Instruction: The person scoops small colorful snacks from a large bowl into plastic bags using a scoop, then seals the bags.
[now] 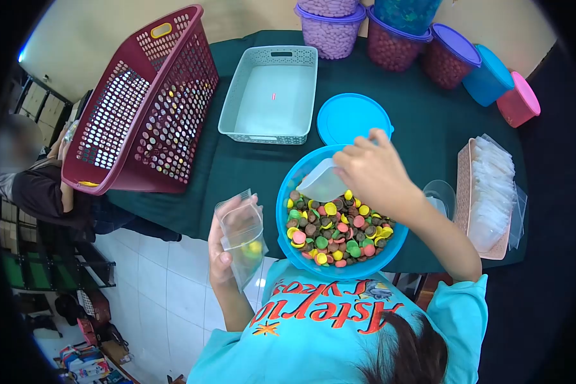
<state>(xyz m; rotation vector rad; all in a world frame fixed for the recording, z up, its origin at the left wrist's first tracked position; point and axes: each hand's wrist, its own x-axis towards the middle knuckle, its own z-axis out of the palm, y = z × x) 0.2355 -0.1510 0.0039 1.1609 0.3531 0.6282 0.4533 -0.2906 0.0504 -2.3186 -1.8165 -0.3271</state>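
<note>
My left hand point(220, 248) holds a clear plastic zip bag point(243, 230) upright, left of a round blue tub point(400, 246). A few yellow and green pieces show low in the bag. The tub is filled with small round sweets point(339, 237) in brown, yellow, green and pink. Over its far side, my right hand point(372, 168) grips a translucent white scoop point(323, 182) by the handle. The scoop's mouth dips toward the sweets; what it contains is hard to make out. Just behind the tub lies a blue lid point(354, 120).
A pale green basket point(232, 109) and a tall maroon laundry basket point(127, 163) stand on the left. Lidded tubs point(329, 35) line the back. At right are a pink basket point(464, 185) of clear bags point(493, 198) and a clear container point(443, 192). Another person point(38, 185) sits far left.
</note>
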